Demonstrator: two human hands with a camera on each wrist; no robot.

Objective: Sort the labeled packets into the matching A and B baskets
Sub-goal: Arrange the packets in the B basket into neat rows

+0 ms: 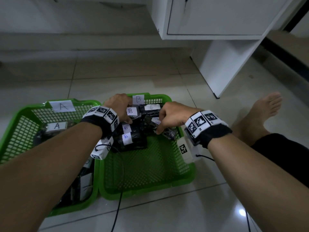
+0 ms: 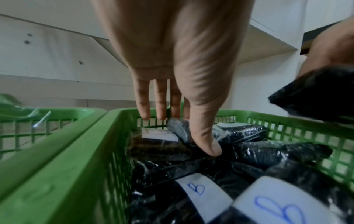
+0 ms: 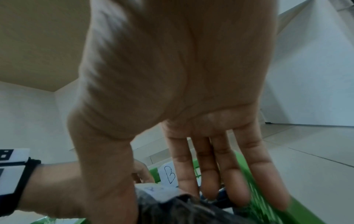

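Two green baskets stand side by side on the floor: basket A (image 1: 25, 111) on the left, basket B (image 1: 150, 193) on the right. Several black packets with B labels (image 1: 128, 139) lie at the far end of basket B. My left hand (image 1: 122, 108) (image 2: 186, 133) reaches down at that basket's far left and grips a B packet (image 1: 132, 112) between thumb and fingers. My right hand (image 1: 164, 122) (image 3: 168, 197) holds another black packet (image 1: 167, 133) (image 2: 316, 94) slightly raised over the basket's right side, its label partly hidden. A packet labelled A (image 1: 56, 126) lies in basket A.
A white cabinet (image 1: 217, 17) and its side panel (image 1: 222, 69) stand behind on the right. My bare foot (image 1: 260, 113) rests right of basket B. A black cable (image 1: 117, 211) runs across the tiled floor in front. More packets (image 1: 83, 185) lie at basket A's near end.
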